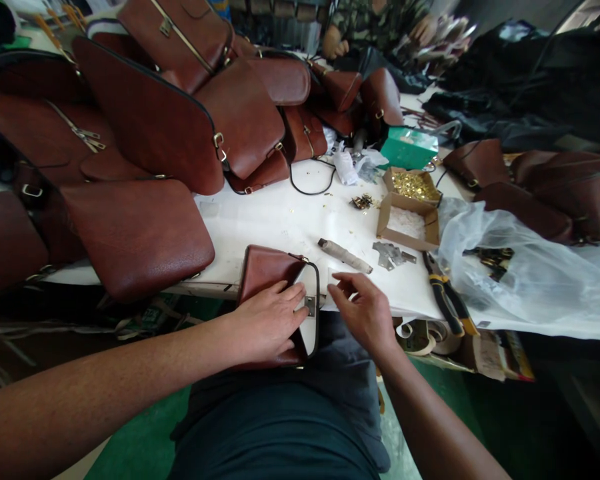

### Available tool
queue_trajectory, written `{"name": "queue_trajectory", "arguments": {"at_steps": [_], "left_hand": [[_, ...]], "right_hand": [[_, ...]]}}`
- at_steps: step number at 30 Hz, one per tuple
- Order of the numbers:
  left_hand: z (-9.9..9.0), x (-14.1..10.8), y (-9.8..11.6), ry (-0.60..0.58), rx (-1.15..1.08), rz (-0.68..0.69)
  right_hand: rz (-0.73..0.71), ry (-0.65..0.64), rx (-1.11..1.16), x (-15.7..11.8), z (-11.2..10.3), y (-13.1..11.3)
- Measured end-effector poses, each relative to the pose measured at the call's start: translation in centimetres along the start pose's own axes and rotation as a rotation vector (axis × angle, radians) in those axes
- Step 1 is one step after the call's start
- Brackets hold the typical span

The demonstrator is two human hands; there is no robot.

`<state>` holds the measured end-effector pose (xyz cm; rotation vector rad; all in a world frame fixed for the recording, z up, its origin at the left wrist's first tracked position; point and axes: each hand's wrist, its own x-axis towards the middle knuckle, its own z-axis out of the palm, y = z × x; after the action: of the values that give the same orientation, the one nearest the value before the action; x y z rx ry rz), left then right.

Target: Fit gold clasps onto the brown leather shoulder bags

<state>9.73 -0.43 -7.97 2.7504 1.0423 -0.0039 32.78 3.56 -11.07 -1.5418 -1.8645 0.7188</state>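
Observation:
A small brown leather bag (270,263) with black edging rests at the table's front edge, against my lap. My left hand (273,320) lies on it with fingers stretched out, the fingertips on a pale flap panel (309,341). A small metal plate (310,305) with holes is set in this panel. Just right of the bag, my right hand (363,307) has its fingers curled, thumb and index finger near each other. A small pale piece shows at those fingertips; I cannot make out what it is. Beyond them lies a wrapped tool handle (346,256).
Brown bags (145,233) are piled along the left and back. Toward the right are a box of gold fittings (414,187), thin metal plates (391,255), pliers (445,297) and a clear plastic bag (520,267). Another person's hand (334,43) is across the table.

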Motion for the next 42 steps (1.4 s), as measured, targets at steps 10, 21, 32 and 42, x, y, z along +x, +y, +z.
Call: {"name": "queue_trajectory", "arguments": {"at_steps": [10,21,32,42], "left_hand": [[-0.5,0.0,-0.1,-0.02,-0.003,0.0],[-0.2,0.1,-0.2,0.03,0.001,0.004],[0.1,0.1,-0.3,0.062,-0.098,0.012],[0.2,-0.3,-0.5,0.084,-0.073,0.026]], "right_hand": [[-0.114,-0.069,-0.32,8.5,-0.8,2.3],[0.082,0.105,1.085,3.5,3.2,-5.0],[-0.055,0.113,0.848,0.8,5.4,-4.6],[-0.212,0.197,0.778,-0.2,3.0,-5.9]]}}
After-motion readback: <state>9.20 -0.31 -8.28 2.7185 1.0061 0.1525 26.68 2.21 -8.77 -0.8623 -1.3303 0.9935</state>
